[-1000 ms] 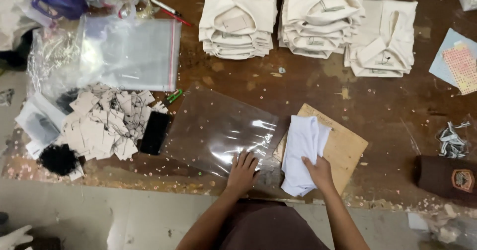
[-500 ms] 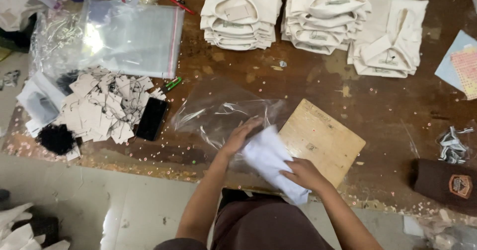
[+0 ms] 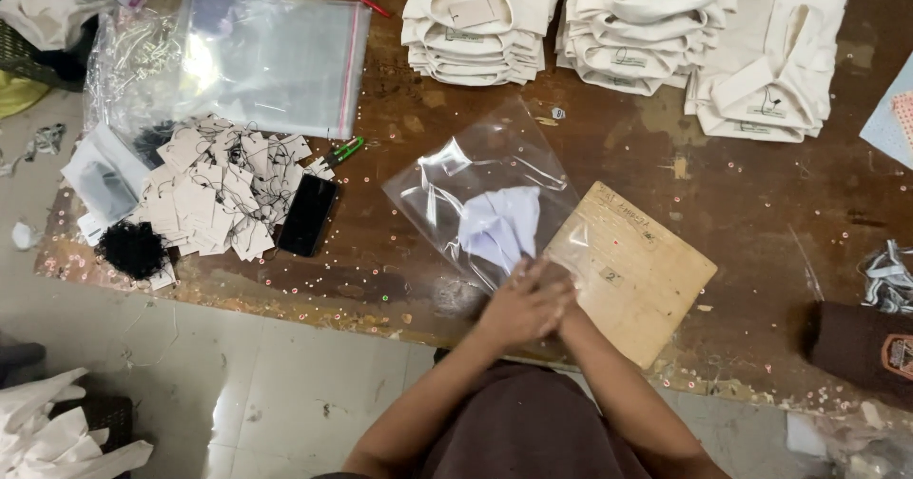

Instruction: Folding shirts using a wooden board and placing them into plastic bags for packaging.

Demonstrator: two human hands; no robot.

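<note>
Scuffed brown worktable (image 3: 761,203), pale tiled floor (image 3: 257,384)

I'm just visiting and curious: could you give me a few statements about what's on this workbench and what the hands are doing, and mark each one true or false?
1. A white folded cloth sits inside a clear plastic bag. True.
2. Both hands are at the bag's near edge. True.
3. The wooden board lies left of the bag. False: right.
4. The black phone lies on the folded cream garments. False: on the table, beside paper tags.
</note>
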